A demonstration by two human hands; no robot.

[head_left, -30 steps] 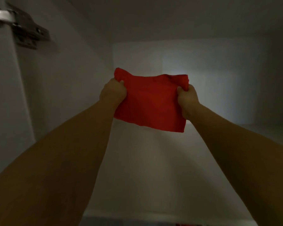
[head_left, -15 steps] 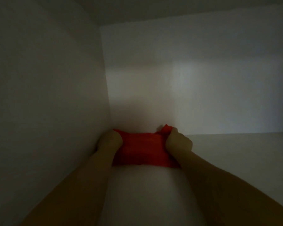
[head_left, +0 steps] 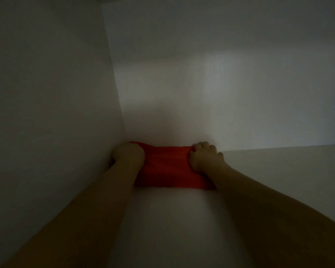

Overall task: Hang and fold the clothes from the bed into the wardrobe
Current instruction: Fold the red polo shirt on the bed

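Red folded cloth (head_left: 168,168) is lying on the near-white shelf (head_left: 172,219), both hands pressing it into the far left corner, left hand (head_left: 129,154) curled on its edge, right hand (head_left: 204,157) fingers bunching fabric; they ought to release flat, and it is sitting farther back than before.

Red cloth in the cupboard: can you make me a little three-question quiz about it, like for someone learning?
1. True or false: the red cloth lies on the shelf.
2. Which corner is it in? A) back left B) back right C) front right
3. Fill in: the left hand and the right hand are at the cloth's two ____.

Key: 1 true; 2 A; 3 ends. The right hand's grip on the cloth is plain to see; the left hand's fingers are hidden.
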